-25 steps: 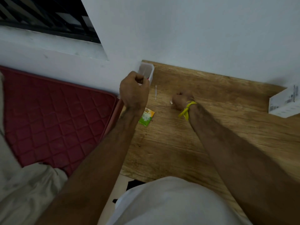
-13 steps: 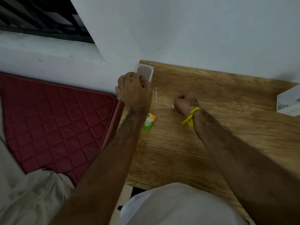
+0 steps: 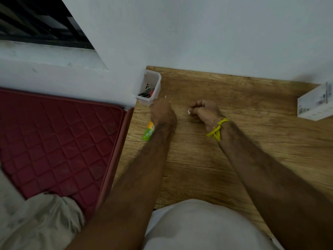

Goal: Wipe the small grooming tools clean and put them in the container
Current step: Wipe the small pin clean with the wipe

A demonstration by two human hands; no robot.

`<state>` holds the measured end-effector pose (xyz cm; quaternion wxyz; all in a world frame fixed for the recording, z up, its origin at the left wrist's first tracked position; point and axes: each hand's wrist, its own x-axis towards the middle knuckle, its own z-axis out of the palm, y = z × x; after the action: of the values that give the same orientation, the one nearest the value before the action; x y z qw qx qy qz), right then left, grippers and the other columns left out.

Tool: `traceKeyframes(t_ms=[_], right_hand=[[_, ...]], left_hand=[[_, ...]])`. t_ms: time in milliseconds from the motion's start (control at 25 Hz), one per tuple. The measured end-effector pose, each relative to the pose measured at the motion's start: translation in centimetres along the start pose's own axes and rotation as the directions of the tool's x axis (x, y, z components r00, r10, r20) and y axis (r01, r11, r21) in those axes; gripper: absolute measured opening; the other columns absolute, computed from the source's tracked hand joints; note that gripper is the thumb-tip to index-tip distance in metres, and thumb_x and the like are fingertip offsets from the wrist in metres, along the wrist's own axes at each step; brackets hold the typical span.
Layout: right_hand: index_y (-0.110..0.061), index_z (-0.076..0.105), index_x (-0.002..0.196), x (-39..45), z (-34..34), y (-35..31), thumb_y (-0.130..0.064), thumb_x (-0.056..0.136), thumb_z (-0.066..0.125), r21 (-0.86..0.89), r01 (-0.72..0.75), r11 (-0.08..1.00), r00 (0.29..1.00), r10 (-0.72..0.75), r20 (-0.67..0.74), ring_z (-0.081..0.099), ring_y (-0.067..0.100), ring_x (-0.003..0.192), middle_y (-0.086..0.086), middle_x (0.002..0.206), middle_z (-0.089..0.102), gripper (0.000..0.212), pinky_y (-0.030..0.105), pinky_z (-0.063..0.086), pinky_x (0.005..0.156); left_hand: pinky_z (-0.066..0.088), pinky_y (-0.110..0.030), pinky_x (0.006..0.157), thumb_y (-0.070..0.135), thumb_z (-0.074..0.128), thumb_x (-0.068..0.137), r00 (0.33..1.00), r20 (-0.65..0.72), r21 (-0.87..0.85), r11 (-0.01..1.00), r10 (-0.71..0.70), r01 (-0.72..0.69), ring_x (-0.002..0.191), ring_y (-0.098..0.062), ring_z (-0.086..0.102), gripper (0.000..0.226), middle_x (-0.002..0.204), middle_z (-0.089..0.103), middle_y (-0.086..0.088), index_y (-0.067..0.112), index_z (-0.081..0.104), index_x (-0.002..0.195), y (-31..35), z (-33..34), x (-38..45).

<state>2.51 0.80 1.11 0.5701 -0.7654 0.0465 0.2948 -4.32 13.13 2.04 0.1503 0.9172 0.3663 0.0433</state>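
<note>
Head view: left hand (image 3: 163,112) sits low on the bench (image 3: 234,159), knuckles up, fingers curled under at the near corner of the container; whether it holds anything cannot be told, though a tiny white speck (image 3: 165,96) shows just past its fingertips. Right hand (image 3: 204,111) is close by to the right, apart from the left, fingers curled, pinching a small white wipe piece (image 3: 189,110) at thumb and forefinger. Yellow thread band (image 3: 217,129) is tied round the right wrist. Green and orange sachet (image 3: 148,131) lies flat on the bench, partly under the left wrist. Clear plastic container (image 3: 156,87) stands upright in the far left corner of the bench against the wall, touching or just beside the left fingertips; dark metal grooming tools (image 3: 146,91) with a red bit lie inside it. White carton (image 3: 315,103) rests at the far right bench edge, well apart from both hands. Red quilted mattress (image 3: 54,141) lies left of the bench, pale cloth at its near end.
</note>
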Motion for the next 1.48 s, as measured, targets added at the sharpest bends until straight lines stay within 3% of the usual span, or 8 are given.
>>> traceKeyframes(t_ms=[160,320,440,560,680,960,1320,1480], right_hand=[[-0.018,0.065,0.078,-0.2,-0.4,0.5,0.008,0.085,0.07,0.08,0.067,0.995,0.998,-0.067,-0.006,0.057,0.01,0.062,0.004,0.076,0.066,0.028,0.013,0.047,0.053],[-0.018,0.065,0.079,-0.9,-0.4,1.0,0.009,0.086,0.069,0.111,0.119,0.987,0.993,-0.12,0.0,0.057,0.009,0.064,0.003,0.075,0.063,0.028,0.014,0.048,0.059],[-0.016,0.068,0.083,-1.2,-1.2,1.4,0.009,0.088,0.067,0.216,0.097,0.972,0.995,-0.099,-0.002,0.057,0.008,0.063,0.003,0.074,0.064,0.025,0.017,0.049,0.061],[-0.011,0.073,0.092,-2.2,-3.1,2.2,0.007,0.091,0.064,0.372,0.01,0.928,1.0,-0.015,0.01,0.06,0.01,0.066,0.004,0.075,0.067,0.02,0.023,0.052,0.065],[-0.006,0.073,0.097,-4.8,-5.3,2.8,0.006,0.094,0.061,0.512,-0.062,0.857,0.998,0.045,0.044,0.067,0.013,0.069,0.008,0.076,0.07,0.017,0.023,0.057,0.065],[0.001,0.074,0.09,-11.3,-7.8,1.6,0.01,0.09,0.065,0.514,0.053,0.856,0.998,-0.058,-0.006,0.074,0.023,0.079,0.016,0.093,0.071,0.013,0.022,0.06,0.071],[-0.001,0.073,0.106,-16.8,-6.5,-0.1,0.009,0.086,0.073,0.317,0.263,0.911,0.964,-0.236,-0.121,0.077,0.022,0.084,0.013,0.095,0.074,0.023,0.029,0.062,0.081],[0.002,0.073,0.1,-18.3,-7.1,-0.8,0.003,0.085,0.076,0.313,0.301,0.901,0.953,-0.268,-0.144,0.078,0.023,0.085,0.011,0.086,0.079,0.015,0.031,0.062,0.082]], left_hand=[[0.042,-0.04,0.101,0.009,0.045,0.101,0.993,0.102,0.011,0.998,-0.061,0.06,0.121,-0.034,0.055,0.026,0.128,0.06,-0.018,0.002,0.057,0.123,0.0,-0.2,0.2],[0.044,-0.043,0.095,0.008,0.044,0.097,0.997,0.063,0.137,0.989,0.046,-0.054,0.116,-0.037,0.055,0.027,0.125,0.058,-0.021,0.002,0.056,0.12,1.0,-0.3,-0.6],[0.05,-0.044,0.084,0.009,0.044,0.096,0.999,-0.042,-0.202,0.979,0.004,-0.012,0.097,-0.038,0.064,0.021,0.104,0.067,-0.022,0.001,0.062,0.104,1.1,0.2,-1.5],[0.056,-0.035,0.069,0.005,0.058,0.096,0.972,0.224,-0.706,0.675,-0.077,0.216,0.073,-0.018,0.068,0.008,0.085,0.072,-0.013,0.011,0.061,0.099,1.6,-0.6,-4.7],[0.054,-0.023,0.062,-0.001,0.056,0.098,0.951,0.31,-0.847,0.459,0.014,0.269,0.063,-0.011,0.066,0.021,0.08,0.071,-0.011,0.01,0.063,0.114,2.2,-1.8,-8.0],[0.056,-0.025,0.057,0.009,0.061,0.098,0.936,0.346,-0.86,0.419,0.063,0.289,0.072,-0.017,0.074,0.01,0.083,0.076,-0.008,0.007,0.068,0.105,3.7,-4.4,-12.4],[0.06,-0.027,0.068,-0.004,0.067,0.09,0.941,0.323,-0.909,0.307,0.096,0.281,0.071,-0.022,0.074,0.018,0.085,0.074,-0.016,0.002,0.068,0.107,2.5,-7.7,-15.8],[0.058,-0.024,0.063,0.0,0.07,0.089,0.945,0.295,-0.926,0.284,0.137,0.248,0.07,-0.023,0.075,0.011,0.079,0.075,-0.011,0.004,0.072,0.099,2.3,-9.7,-16.9]])
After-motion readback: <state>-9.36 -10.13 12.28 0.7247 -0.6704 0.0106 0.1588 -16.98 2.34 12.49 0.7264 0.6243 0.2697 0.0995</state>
